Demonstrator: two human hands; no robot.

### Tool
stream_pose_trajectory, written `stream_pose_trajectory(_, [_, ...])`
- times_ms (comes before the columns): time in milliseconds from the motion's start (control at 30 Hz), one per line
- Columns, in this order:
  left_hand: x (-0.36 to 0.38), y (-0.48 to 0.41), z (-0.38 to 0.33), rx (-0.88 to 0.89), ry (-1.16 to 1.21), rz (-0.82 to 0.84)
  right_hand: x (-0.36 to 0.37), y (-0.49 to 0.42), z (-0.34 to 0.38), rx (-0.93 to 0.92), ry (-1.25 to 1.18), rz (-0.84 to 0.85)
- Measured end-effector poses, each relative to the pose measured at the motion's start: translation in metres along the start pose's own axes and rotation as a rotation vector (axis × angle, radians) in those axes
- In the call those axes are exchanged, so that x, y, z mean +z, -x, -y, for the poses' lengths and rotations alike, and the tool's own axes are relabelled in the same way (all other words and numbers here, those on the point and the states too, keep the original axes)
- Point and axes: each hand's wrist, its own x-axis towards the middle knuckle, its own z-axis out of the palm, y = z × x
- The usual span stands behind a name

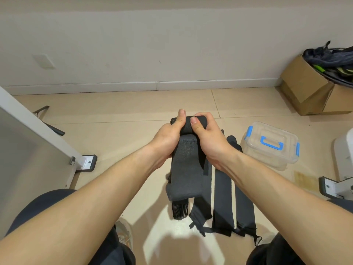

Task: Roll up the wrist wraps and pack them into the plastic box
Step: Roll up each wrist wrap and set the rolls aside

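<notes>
Both hands hold one dark grey wrist wrap (184,169) in the air above the floor. Its far end is rolled into a small coil. My left hand (169,135) grips the coil's left side with the thumb on top. My right hand (207,136) grips the coil's right side, thumb pressed on the roll. The rest of the wrap hangs toward me, with its ribbed end at the bottom. Several more dark wraps (223,197) lie flat side by side on the floor below. The clear plastic box (271,148) with blue clips and handle stands lidded to the right.
A cardboard box (309,88) full of dark gear sits by the wall at the right. A grey table leg with a foot bracket (86,163) stands at the left, another bracket (330,188) at the right. My knees and shoes are at the bottom edge.
</notes>
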Motion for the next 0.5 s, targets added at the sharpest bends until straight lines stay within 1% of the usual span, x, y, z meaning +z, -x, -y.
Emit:
stream_pose_trajectory(67, [-0.001, -0.002, 0.000, 0.070, 0.025, -0.027, 0.000, 0.001, 0.001, -0.013, -0.010, 0.014])
stream_pose_trajectory(133, [-0.003, -0.002, -0.001, 0.103, 0.077, -0.044, 0.000, 0.001, 0.001, 0.020, -0.077, 0.016])
stream_pose_trajectory(200, [-0.003, -0.001, -0.003, 0.114, 0.123, -0.053, 0.001, 0.002, 0.001, 0.069, -0.150, 0.009])
stream_pose_trajectory(267, [-0.004, -0.001, -0.005, 0.133, 0.159, -0.074, 0.005, 0.002, 0.000, 0.167, -0.172, -0.007])
stream_pose_trajectory(367, [-0.002, -0.001, -0.002, 0.172, 0.122, -0.122, 0.009, 0.002, -0.004, 0.299, -0.216, 0.003])
stream_pose_trajectory(500, [0.006, 0.000, 0.008, 0.229, 0.082, -0.124, 0.005, -0.003, -0.005, 0.365, -0.290, -0.002])
